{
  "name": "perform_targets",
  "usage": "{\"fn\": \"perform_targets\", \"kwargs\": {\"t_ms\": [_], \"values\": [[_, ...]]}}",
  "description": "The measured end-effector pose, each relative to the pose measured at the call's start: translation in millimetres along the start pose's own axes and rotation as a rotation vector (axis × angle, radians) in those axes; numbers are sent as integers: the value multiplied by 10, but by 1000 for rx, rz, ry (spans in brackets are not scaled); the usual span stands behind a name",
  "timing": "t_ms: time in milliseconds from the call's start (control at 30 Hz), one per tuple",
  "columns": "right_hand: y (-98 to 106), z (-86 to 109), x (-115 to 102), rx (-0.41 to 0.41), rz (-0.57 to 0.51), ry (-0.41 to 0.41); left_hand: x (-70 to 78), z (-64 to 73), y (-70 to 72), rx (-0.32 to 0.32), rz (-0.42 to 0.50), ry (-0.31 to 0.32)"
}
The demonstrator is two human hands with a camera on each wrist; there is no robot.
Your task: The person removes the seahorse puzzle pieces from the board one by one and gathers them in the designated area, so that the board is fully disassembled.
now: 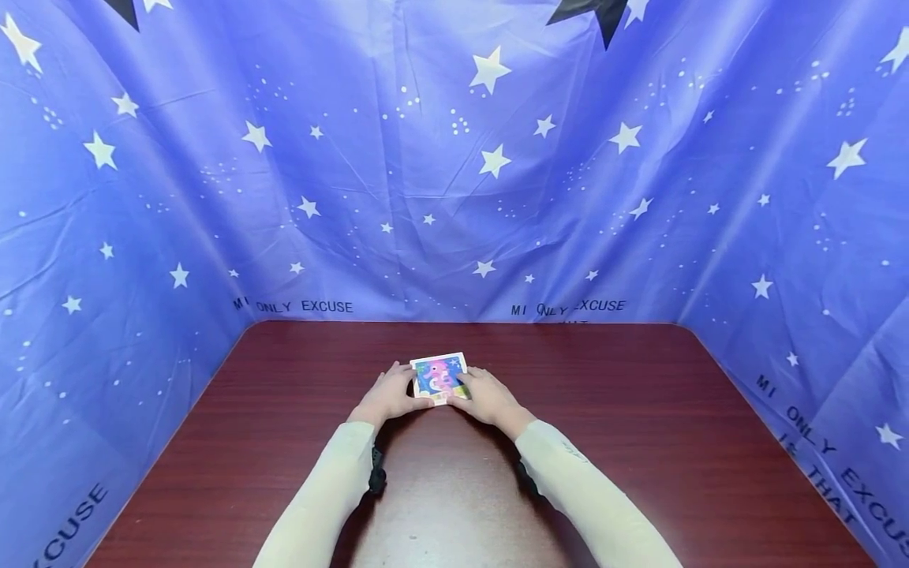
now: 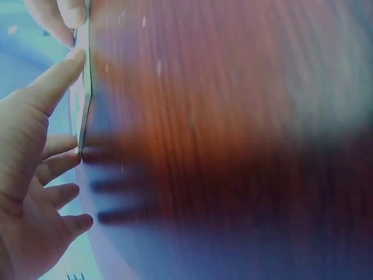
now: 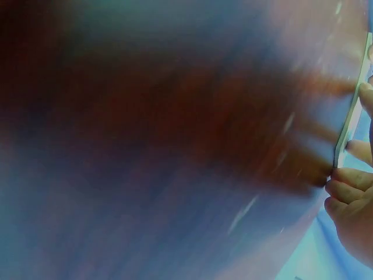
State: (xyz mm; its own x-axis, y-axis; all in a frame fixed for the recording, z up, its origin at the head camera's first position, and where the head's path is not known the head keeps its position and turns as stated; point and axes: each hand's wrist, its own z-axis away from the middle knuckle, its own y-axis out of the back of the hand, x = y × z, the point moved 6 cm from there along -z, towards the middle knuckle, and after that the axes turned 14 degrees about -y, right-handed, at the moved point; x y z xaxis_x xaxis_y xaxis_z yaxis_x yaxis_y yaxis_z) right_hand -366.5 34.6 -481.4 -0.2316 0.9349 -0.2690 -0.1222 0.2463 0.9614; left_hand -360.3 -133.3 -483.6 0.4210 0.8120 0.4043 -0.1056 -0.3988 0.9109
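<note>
A small, flat, square picture board (image 1: pixel 436 377) lies on the table, showing a pink seahorse on blue with a white border. Its thin pale edge (image 2: pixel 88 76) shows side-on in the left wrist view, low against the tabletop. My left hand (image 1: pixel 390 394) holds the left side, thumb at the near edge and fingers along the side. On the opposite side my right hand (image 1: pixel 490 397) grips it, with the thumb at the near edge and fingertips over the right border. In the right wrist view, the right hand (image 3: pixel 355 201) is partly cut off by the frame.
The dark red wooden table (image 1: pixel 604 442) has a glossy surface. A blue curtain (image 1: pixel 398 181) with white stars and printed words hangs round its back and sides. Both forearms, in pale sleeves (image 1: pixel 319 497), reach in from the near edge.
</note>
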Motion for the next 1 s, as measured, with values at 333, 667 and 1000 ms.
{"fn": "perform_targets", "kwargs": {"t_ms": [333, 667, 1000], "values": [[125, 199, 376, 26, 17, -25, 350, -168, -162, -36, -14, -79], [225, 411, 698, 60, 57, -19, 676, -273, -320, -75, -29, -138], [315, 635, 924, 69, 44, -10, 944, -288, -457, -88, -64, -156]]}}
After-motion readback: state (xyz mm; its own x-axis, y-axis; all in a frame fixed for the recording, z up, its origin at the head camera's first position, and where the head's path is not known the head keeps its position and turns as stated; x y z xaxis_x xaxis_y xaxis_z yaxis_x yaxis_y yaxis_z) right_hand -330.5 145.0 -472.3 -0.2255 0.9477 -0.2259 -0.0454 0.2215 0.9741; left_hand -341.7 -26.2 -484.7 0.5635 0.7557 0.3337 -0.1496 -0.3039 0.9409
